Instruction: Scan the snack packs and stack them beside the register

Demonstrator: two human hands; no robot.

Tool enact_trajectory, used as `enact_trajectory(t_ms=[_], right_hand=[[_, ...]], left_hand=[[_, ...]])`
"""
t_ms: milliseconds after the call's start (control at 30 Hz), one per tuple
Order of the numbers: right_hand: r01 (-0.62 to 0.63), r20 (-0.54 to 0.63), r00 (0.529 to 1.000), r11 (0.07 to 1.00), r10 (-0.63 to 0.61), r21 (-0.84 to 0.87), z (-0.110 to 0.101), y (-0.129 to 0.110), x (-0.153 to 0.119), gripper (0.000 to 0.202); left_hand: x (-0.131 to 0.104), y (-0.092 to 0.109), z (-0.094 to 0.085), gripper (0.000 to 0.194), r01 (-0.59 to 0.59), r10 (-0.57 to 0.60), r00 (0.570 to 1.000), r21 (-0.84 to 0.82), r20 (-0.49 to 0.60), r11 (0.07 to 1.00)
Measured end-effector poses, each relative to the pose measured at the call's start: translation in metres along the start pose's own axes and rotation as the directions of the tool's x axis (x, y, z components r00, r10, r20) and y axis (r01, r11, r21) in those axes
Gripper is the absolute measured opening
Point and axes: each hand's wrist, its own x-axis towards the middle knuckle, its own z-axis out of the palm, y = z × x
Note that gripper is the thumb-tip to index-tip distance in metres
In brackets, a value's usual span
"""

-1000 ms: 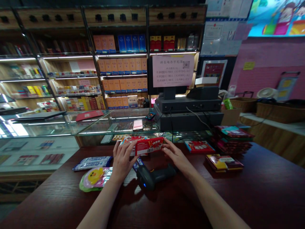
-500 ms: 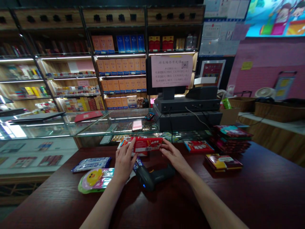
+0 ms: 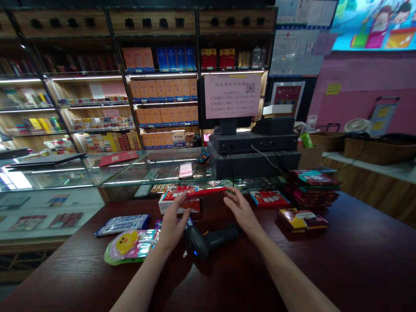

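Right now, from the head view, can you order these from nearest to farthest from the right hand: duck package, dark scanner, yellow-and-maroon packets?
1. Dark scanner: close by, on the left of the right hand.
2. Yellow-and-maroon packets: on its right.
3. Duck package: far left, beyond the scanner.

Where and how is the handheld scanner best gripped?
Probably by the handle, the right hand coming from the right once it is off the red packet. The scanner lies with its bulky head to the left and its narrower handle reaching right, so fingers could likely wrap around it.
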Motion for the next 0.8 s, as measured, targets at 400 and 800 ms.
enact_trajectory(t_ms=[400,800], right_hand=[[0.089,-0.126,0.988,0.995,-0.094,-0.047,-0.005,0.026,0.008,0.038],[0.175,0.079,0.984,0.931,-0.158,-0.321,-0.028,0.015,0.013,0.052]], left_hand=[[0.003,0.003,0.012,0.025,0.122,-0.127,0.991,-0.138,-0.031,0.983],[0.020,0.014,0.012,0.039,0.120,-0.116,0.993,-0.184,0.033,0.976]])
